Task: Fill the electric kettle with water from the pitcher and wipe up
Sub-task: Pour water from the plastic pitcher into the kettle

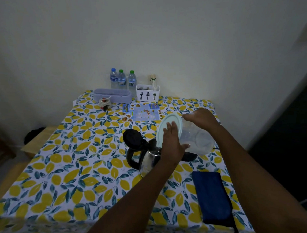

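A clear plastic pitcher [198, 137] with a pale lid [172, 121] is tipped to the left over the steel electric kettle [149, 159]. The kettle's black lid [132, 136] stands flipped open, and its black handle faces left. My right hand [201, 118] grips the pitcher from above. My left hand [172, 143] presses flat against the pitcher's lid and front, hiding the kettle's mouth. A folded dark blue cloth [214, 197] lies on the table to the right of the kettle.
The table wears a lemon-print cloth [73, 165]. At the back stand three water bottles [121, 79], a white cutlery caddy [148, 93], a lilac box [112, 95], a small jar [105, 103] and a printed leaflet [142, 112]. A black kettle base [191, 156] sits behind the kettle.
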### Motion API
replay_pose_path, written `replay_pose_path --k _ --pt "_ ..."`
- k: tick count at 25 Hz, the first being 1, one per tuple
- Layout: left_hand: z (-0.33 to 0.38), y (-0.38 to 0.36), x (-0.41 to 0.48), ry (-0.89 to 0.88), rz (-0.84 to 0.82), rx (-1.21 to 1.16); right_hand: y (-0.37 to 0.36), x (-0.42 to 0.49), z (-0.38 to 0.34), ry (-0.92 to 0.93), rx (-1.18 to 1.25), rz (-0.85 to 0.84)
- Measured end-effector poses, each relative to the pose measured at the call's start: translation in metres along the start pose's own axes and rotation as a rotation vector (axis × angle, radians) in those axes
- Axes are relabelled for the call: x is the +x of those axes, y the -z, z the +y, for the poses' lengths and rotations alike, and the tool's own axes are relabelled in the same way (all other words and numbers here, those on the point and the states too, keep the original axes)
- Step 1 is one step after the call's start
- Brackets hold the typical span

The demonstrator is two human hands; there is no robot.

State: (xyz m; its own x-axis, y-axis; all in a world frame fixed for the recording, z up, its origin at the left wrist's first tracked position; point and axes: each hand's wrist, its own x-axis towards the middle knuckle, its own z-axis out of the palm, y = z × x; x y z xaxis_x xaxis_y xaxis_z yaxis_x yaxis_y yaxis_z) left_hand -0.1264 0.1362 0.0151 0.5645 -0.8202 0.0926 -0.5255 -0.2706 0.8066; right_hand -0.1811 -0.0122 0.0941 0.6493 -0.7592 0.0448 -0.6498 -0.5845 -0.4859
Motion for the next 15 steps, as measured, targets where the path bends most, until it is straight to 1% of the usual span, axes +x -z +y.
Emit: replay_pose_path --k 3,6,12,15 --pt "-0.001 0.001 0.0 -0.025 -0.01 0.02 -0.002 0.0 0.007 0.006 0.009 -0.007" --pt "0.0 -0.003 0.001 -0.063 -0.039 0.09 -0.007 -0.002 0.023 -0.041 0.105 -0.001" --pt "0.012 -0.026 0.012 -0.18 -0.123 0.369 -0.021 -0.008 0.078 -0.304 0.529 0.039" --pt "0.021 -0.051 0.024 -0.245 -0.187 0.478 -0.026 -0.011 0.117 -0.426 0.68 0.083"
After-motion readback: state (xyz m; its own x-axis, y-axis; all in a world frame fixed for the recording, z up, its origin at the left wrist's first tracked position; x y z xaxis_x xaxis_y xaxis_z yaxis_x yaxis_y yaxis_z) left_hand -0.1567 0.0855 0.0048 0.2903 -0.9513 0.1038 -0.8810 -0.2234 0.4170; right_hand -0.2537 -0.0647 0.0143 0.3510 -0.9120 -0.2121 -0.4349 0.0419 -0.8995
